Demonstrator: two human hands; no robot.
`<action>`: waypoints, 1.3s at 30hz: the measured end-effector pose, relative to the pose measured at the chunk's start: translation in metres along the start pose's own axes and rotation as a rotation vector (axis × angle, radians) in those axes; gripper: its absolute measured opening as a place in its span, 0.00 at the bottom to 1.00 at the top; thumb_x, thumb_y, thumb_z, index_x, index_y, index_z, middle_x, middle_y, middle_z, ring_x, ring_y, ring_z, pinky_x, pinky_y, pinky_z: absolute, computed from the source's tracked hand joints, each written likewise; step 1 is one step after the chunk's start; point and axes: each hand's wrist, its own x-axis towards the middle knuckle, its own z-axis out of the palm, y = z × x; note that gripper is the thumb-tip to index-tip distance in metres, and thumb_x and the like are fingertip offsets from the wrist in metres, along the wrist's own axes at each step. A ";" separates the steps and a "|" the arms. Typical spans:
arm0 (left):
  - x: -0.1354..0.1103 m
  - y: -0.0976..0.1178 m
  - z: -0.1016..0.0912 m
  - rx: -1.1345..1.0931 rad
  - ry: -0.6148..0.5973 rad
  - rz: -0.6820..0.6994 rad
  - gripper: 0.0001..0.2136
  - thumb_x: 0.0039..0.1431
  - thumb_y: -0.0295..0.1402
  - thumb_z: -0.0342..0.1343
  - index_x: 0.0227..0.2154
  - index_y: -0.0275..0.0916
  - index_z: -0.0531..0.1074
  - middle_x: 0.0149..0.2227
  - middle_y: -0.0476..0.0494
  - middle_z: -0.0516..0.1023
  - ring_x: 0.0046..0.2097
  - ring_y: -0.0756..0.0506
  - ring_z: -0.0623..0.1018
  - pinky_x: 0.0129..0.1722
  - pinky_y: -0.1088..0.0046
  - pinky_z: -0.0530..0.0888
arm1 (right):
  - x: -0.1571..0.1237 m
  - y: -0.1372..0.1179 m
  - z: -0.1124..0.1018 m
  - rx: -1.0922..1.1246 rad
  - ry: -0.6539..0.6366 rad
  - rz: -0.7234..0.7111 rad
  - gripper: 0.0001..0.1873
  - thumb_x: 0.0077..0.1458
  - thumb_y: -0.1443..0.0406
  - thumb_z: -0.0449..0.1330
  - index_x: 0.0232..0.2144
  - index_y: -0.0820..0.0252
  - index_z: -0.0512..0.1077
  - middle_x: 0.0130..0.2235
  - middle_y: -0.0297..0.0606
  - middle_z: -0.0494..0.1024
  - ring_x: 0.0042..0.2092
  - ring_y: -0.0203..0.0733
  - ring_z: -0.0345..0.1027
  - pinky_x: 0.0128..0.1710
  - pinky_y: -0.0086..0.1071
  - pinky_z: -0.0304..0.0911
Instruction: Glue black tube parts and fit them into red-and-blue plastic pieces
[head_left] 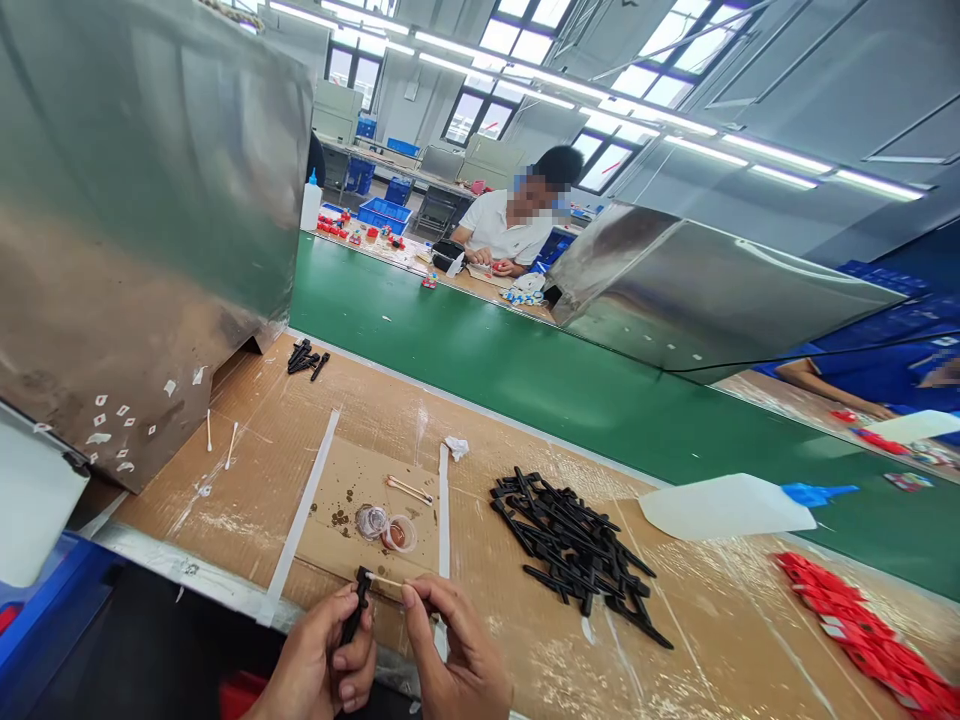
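Note:
My left hand (pixel 324 650) is closed around a small black plastic part (pixel 358 603), held upright over the bench's front edge. Pinched in my right hand (pixel 456 645) is a cotton swab (pixel 386 581), whose tip touches or nearly touches the top of the black part. Just beyond my hands, a small round tub (pixel 400 534) with reddish-brown contents sits beside a clear round cup or lid (pixel 371 521). Two used swabs (pixel 409 489) with dark tips lie behind them on a taped cardboard sheet (pixel 322 545) spotted with brown drops.
Right of the sheet lies a heap of black parts (pixel 570 540), then a white squeeze bottle (pixel 727 507) and red pieces (pixel 862 635). A few black parts (pixel 306 360) and two white swabs (pixel 231 445) lie left. Beyond the green belt (pixel 465 330) sits a person (pixel 510 225).

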 end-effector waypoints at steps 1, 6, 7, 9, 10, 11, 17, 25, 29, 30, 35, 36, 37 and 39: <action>0.000 0.000 0.000 0.002 -0.001 0.000 0.19 0.46 0.50 0.63 0.26 0.39 0.66 0.13 0.62 0.49 0.16 0.56 0.48 0.17 0.76 0.45 | 0.000 0.000 0.000 -0.008 0.001 -0.011 0.04 0.58 0.70 0.61 0.35 0.56 0.75 0.34 0.35 0.77 0.36 0.37 0.72 0.38 0.26 0.68; 0.000 -0.002 -0.001 0.014 0.004 0.014 0.19 0.46 0.50 0.63 0.26 0.40 0.66 0.13 0.62 0.49 0.15 0.56 0.48 0.17 0.76 0.45 | -0.001 -0.002 0.001 -0.013 0.031 -0.035 0.05 0.57 0.70 0.62 0.35 0.55 0.75 0.34 0.34 0.77 0.35 0.36 0.71 0.37 0.26 0.67; 0.000 -0.002 -0.001 0.017 0.009 0.017 0.19 0.46 0.51 0.63 0.26 0.39 0.66 0.13 0.62 0.49 0.15 0.56 0.47 0.17 0.76 0.45 | -0.001 -0.003 0.002 -0.005 0.044 -0.021 0.05 0.57 0.70 0.62 0.35 0.55 0.75 0.33 0.33 0.77 0.35 0.37 0.71 0.37 0.27 0.66; -0.001 -0.002 0.000 0.023 0.016 0.020 0.20 0.45 0.51 0.63 0.26 0.40 0.66 0.13 0.62 0.49 0.15 0.56 0.47 0.17 0.76 0.45 | -0.003 -0.005 0.004 0.011 0.074 0.009 0.03 0.58 0.68 0.62 0.34 0.54 0.75 0.33 0.33 0.76 0.35 0.37 0.70 0.37 0.27 0.65; -0.001 -0.001 0.001 0.026 0.016 0.021 0.20 0.45 0.51 0.63 0.26 0.40 0.65 0.13 0.62 0.49 0.15 0.56 0.47 0.17 0.76 0.45 | -0.004 -0.006 0.005 0.018 0.090 0.020 0.03 0.58 0.67 0.62 0.33 0.54 0.75 0.32 0.33 0.76 0.34 0.37 0.70 0.37 0.28 0.64; -0.002 -0.001 0.001 0.031 0.014 0.020 0.20 0.46 0.51 0.63 0.26 0.40 0.65 0.13 0.62 0.49 0.15 0.56 0.48 0.17 0.76 0.45 | -0.005 -0.006 0.005 0.022 0.102 0.027 0.02 0.58 0.67 0.62 0.33 0.54 0.75 0.32 0.33 0.76 0.34 0.37 0.69 0.37 0.28 0.64; 0.000 -0.004 0.000 0.054 0.017 0.033 0.21 0.44 0.52 0.63 0.25 0.40 0.65 0.12 0.62 0.49 0.14 0.56 0.48 0.16 0.76 0.44 | -0.007 -0.006 0.006 0.000 0.103 0.018 0.03 0.59 0.65 0.62 0.32 0.55 0.75 0.31 0.35 0.75 0.33 0.39 0.69 0.37 0.30 0.63; -0.002 0.000 0.004 0.086 0.028 0.045 0.19 0.47 0.51 0.61 0.26 0.40 0.65 0.13 0.62 0.50 0.15 0.56 0.49 0.17 0.76 0.45 | -0.001 -0.003 -0.004 -0.084 -0.011 -0.146 0.08 0.57 0.73 0.61 0.37 0.56 0.72 0.33 0.33 0.76 0.34 0.36 0.70 0.37 0.26 0.66; -0.003 0.001 0.006 0.090 0.016 0.048 0.19 0.48 0.50 0.61 0.26 0.39 0.66 0.14 0.62 0.51 0.15 0.57 0.50 0.17 0.76 0.46 | -0.003 -0.004 -0.004 -0.068 0.020 -0.116 0.06 0.58 0.72 0.61 0.36 0.55 0.72 0.33 0.32 0.75 0.34 0.35 0.70 0.37 0.25 0.65; -0.003 0.000 0.005 0.083 0.017 0.048 0.19 0.47 0.50 0.62 0.26 0.40 0.66 0.13 0.62 0.51 0.15 0.57 0.50 0.17 0.76 0.45 | -0.003 -0.005 -0.003 -0.065 0.035 -0.103 0.05 0.58 0.71 0.61 0.35 0.55 0.72 0.33 0.32 0.75 0.34 0.35 0.70 0.37 0.25 0.65; 0.000 -0.005 -0.002 0.046 0.027 0.036 0.20 0.44 0.51 0.63 0.25 0.40 0.66 0.12 0.62 0.51 0.14 0.57 0.49 0.16 0.77 0.44 | -0.004 -0.003 -0.003 -0.097 0.007 -0.135 0.08 0.57 0.73 0.61 0.37 0.55 0.72 0.34 0.31 0.76 0.35 0.34 0.70 0.39 0.24 0.65; 0.001 -0.006 -0.002 0.040 0.027 0.033 0.20 0.44 0.51 0.64 0.25 0.39 0.66 0.13 0.62 0.51 0.14 0.57 0.49 0.16 0.77 0.44 | -0.004 -0.002 -0.003 -0.087 0.002 -0.138 0.08 0.57 0.73 0.61 0.37 0.55 0.73 0.34 0.32 0.76 0.35 0.34 0.71 0.39 0.24 0.66; 0.001 -0.006 -0.002 0.033 0.028 0.029 0.21 0.44 0.51 0.64 0.25 0.39 0.66 0.13 0.62 0.51 0.14 0.57 0.49 0.16 0.77 0.44 | -0.005 -0.001 -0.003 -0.067 0.001 -0.129 0.08 0.57 0.73 0.61 0.37 0.55 0.73 0.34 0.32 0.76 0.35 0.34 0.71 0.39 0.24 0.66; 0.001 -0.004 -0.002 0.015 0.032 0.023 0.21 0.42 0.52 0.65 0.25 0.40 0.66 0.12 0.62 0.50 0.14 0.57 0.49 0.16 0.77 0.44 | -0.005 0.003 -0.004 -0.008 0.027 -0.069 0.05 0.57 0.71 0.62 0.35 0.56 0.74 0.34 0.34 0.77 0.36 0.36 0.71 0.38 0.25 0.67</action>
